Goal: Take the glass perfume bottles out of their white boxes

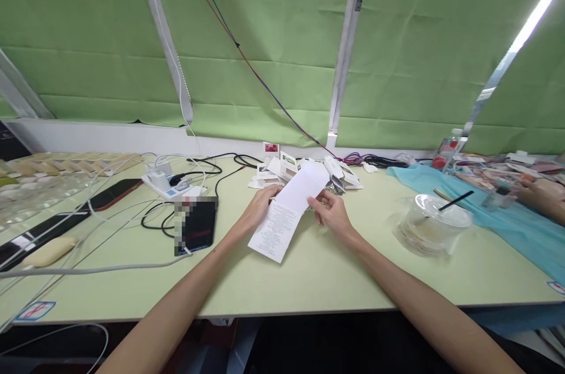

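A long white printed paper leaflet (pixel 282 221) is held up at a slant above the table. Its lower part carries dense lines of small text, while the upper part looks blank, with a fold across the middle. My left hand (pixel 260 206) grips its left edge, the fingertips partly hidden behind the paper. At the right edge my right hand (pixel 330 212) pinches it, thumb in front and fingers curled. Just beyond the leaflet lies a pile of small opened white cardboard boxes (pixel 289 166), some with printed pictures.
To the left are a phone (pixel 200 224), a power strip (pixel 172 187) with cables and a beige oval object (pixel 49 252). At the right stand a lidded plastic cup with a black straw (pixel 435 224) and a blue cloth (pixel 498 215). Another person's hand (pixel 541 191) is at far right.
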A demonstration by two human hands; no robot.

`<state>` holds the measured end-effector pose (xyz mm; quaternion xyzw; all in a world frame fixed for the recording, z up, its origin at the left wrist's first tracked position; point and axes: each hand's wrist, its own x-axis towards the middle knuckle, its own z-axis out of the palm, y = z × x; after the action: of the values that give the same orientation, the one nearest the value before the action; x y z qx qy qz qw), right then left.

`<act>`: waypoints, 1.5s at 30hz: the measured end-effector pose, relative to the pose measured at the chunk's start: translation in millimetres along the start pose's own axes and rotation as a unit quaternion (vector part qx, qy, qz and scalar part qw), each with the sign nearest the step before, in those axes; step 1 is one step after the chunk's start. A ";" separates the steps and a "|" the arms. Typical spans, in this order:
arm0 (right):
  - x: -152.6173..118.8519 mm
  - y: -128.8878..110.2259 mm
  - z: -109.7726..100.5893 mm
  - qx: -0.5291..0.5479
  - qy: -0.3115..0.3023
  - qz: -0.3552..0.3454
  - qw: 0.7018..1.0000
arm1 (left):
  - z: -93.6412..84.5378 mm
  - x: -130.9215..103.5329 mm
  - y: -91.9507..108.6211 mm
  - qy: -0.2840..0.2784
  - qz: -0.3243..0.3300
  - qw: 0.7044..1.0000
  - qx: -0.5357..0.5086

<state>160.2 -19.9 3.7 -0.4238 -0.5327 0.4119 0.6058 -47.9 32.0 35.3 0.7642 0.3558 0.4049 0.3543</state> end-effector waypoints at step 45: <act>-0.4 1.7 -0.5 -0.017 -0.083 -0.004 0.996 | 5.8 -8.7 11.3 -0.024 -0.038 0.996 -0.072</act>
<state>160.6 -19.8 1.9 -0.3961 -0.5899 0.4342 0.5537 -43.6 17.7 39.0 0.7318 0.3457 0.3977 0.4321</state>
